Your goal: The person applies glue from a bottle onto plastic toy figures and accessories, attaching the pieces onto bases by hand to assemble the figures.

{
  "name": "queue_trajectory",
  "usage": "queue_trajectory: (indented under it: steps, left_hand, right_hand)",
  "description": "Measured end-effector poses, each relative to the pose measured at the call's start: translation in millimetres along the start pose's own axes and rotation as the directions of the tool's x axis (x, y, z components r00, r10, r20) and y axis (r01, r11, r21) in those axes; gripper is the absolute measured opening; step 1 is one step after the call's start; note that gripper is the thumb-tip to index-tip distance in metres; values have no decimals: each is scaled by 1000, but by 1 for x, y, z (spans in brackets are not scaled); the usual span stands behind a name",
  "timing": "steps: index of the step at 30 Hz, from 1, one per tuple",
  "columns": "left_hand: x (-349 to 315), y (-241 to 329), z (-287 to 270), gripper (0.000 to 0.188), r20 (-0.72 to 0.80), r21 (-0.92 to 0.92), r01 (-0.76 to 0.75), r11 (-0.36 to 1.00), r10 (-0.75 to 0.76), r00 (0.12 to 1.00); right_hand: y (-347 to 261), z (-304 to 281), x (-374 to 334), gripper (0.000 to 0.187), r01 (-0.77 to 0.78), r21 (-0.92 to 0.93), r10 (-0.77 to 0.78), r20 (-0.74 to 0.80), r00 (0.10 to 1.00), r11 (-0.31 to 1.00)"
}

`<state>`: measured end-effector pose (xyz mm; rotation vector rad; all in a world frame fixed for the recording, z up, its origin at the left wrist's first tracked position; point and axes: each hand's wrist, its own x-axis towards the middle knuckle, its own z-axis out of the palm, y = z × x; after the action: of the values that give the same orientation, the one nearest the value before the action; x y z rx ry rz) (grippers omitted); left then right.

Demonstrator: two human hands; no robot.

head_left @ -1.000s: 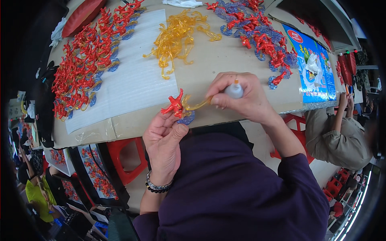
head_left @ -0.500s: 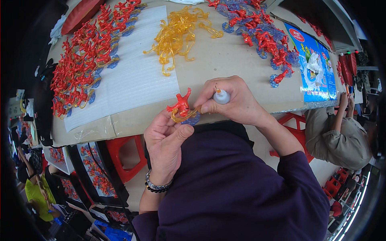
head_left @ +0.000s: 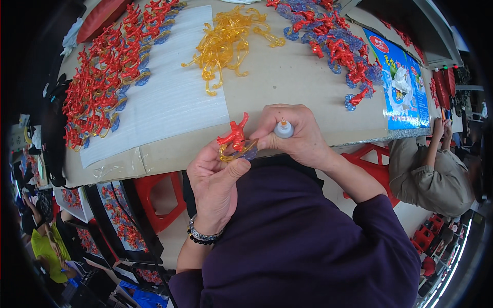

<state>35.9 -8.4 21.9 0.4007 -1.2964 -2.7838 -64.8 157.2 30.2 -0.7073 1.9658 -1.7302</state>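
Note:
My left hand (head_left: 211, 179) is closed on a small red figurine (head_left: 235, 135) with raised arms. Its translucent blue base (head_left: 250, 154) sits by my thumb. A curved, clear amber strip (head_left: 226, 156) wraps around the figurine's lower part. The thumb and forefinger of my right hand (head_left: 303, 136) pinch the strip's right end. That same hand also keeps a small white bottle (head_left: 283, 129) with a thin nozzle tucked in its fingers, nozzle upward. Both hands are just over the table's near edge.
A pile of loose amber strips (head_left: 226, 43) lies ahead. Many red figurines (head_left: 105, 82) with strips stand in rows at left, beside a white foam sheet (head_left: 164, 102). Figurines on blue bases (head_left: 341, 51) lie at right, near a blue printed sheet (head_left: 398, 82). A co-worker (head_left: 431, 169) sits at right.
The figurine has tilted to the right and shifted slightly that way in my left hand. My right hand has lowered a little, and the bottle has tipped somewhat.

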Motion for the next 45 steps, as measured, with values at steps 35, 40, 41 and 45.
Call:
queue_trajectory:
  steps: [35, 40, 41, 45]
  left_hand:
    - [-5, -9, 13, 30, -18, -23, -80, 997, 80, 997]
    - [-2, -10, 17, 28, 2, -46, -133, 990, 134, 991]
    - [-2, -10, 17, 26, 1, -44, -146, 988, 146, 989]
    - [-3, -8, 17, 24, -22, -21, -156, 988, 155, 988]
  right_hand:
    - [14, 19, -4, 41, 603, -642, -829, -95, 551, 474]
    - [18, 21, -5, 40, 593, -643, -821, -99, 562, 484]
    - [18, 21, -5, 40, 604, -633, -824, -98, 558, 484]
    - [18, 21, -4, 40, 628, -610, -836, -109, 538, 483]
